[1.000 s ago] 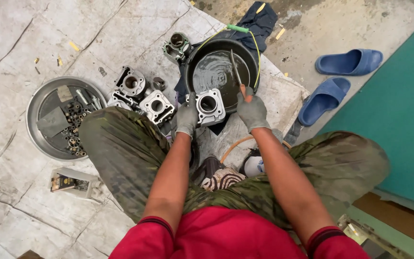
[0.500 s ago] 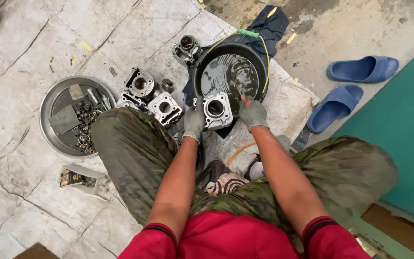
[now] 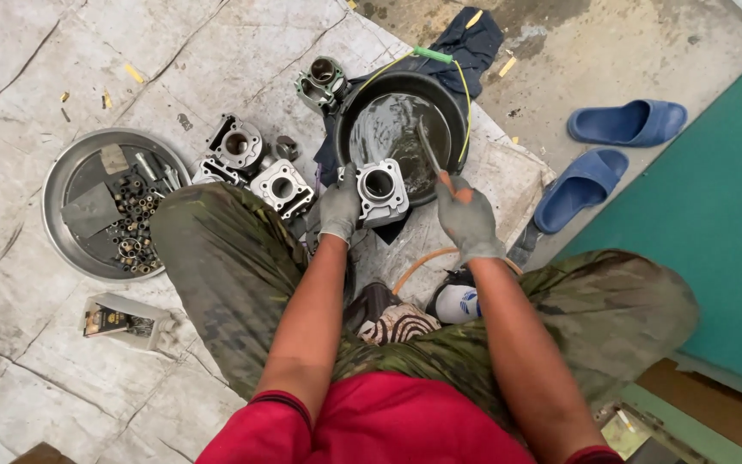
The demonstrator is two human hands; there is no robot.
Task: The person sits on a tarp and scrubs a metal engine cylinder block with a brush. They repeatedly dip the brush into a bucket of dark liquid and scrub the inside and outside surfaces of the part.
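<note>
Grey-gloved left hand curled in grip, bare forearm extended; grey-gloved right hand fisted, arm reaching forward.

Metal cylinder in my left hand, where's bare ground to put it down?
Free: the pale sheet beyond the round tray, and the concrete past the blue sandals. Crowded: between the tray and black basin, where other cylinders sit.

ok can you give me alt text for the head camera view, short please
Seen from above, a crouching person in grey gloves holds a metal engine cylinder with the left hand at the rim of a black basin of dark liquid, while the right hand holds a brush over it. More cylinders and a round tray of small parts lie to the left, blue sandals to the right.
</note>
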